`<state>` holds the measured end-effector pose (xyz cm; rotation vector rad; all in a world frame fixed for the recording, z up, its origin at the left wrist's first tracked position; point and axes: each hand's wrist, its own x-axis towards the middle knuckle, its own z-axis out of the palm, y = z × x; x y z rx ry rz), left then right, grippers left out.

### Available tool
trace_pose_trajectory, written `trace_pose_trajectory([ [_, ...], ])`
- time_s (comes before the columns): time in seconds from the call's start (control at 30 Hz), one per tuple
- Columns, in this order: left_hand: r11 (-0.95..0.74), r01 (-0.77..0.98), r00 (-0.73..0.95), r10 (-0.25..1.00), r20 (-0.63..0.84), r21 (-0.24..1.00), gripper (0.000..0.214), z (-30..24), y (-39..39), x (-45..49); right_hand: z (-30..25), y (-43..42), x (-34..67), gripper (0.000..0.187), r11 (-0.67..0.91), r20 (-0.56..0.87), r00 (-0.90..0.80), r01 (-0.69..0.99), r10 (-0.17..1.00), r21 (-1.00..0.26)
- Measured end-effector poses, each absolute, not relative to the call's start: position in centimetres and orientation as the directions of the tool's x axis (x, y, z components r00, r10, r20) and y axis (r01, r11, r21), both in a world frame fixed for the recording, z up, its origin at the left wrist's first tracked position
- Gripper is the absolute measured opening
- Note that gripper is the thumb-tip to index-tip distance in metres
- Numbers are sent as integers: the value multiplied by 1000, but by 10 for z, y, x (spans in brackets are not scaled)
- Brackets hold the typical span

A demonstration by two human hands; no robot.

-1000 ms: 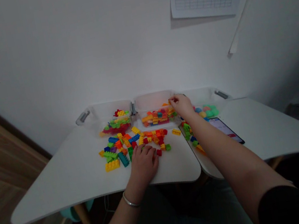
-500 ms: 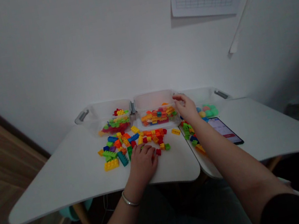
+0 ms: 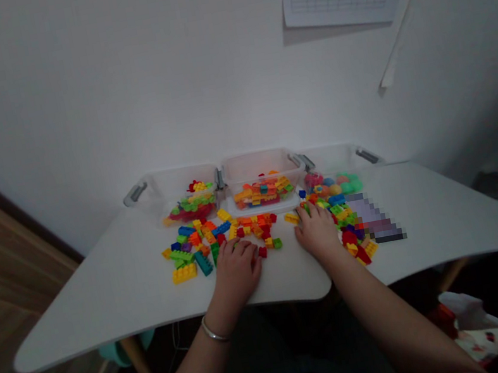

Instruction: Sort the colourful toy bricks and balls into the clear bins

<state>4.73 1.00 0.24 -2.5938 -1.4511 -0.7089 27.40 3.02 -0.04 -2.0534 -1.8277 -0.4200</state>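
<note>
My left hand (image 3: pixel 238 269) rests palm down on the table at the near edge of a loose pile of toy building bricks (image 3: pixel 195 238). Its fingers are slightly bent and apart, with nothing visible in them. A small red brick (image 3: pixel 263 252) lies beside its thumb side. My right hand (image 3: pixel 318 231) is lowered over the left edge of another brick pile (image 3: pixel 345 214), fingers spread and touching or just above the bricks. Near its fingertips lies a yellow brick (image 3: pixel 291 218). What is under both palms is hidden.
Along the wall stand three clear plastic boxes: a left one with bricks (image 3: pixel 182 192), a middle one with mostly orange bricks (image 3: pixel 262 168), and a right one with coloured balls (image 3: pixel 338 158). A blurred-out flat device (image 3: pixel 375 222) lies right of the right pile.
My right hand has come back from the rim of the middle box, down and toward me to the right brick pile. My left hand has stayed in place.
</note>
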Motion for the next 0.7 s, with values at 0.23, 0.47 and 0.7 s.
trace_pose_trajectory([
  [0.23, -547, 826, 442, 781, 442, 140, 22, 0, 12, 46, -1, 35, 274, 47, -173, 392, 187, 982, 901, -71],
  [0.47, -544, 827, 441, 784, 437, 142, 22, 1, 11, 47, -1, 37, 277, 42, -132, 414, 151, 989, 898, -73],
  [0.7, -550, 822, 443, 779, 443, 145, 22, 3, 10, 47, -1, 38, 278, 35, -69, 403, 83, 996, 911, -50],
])
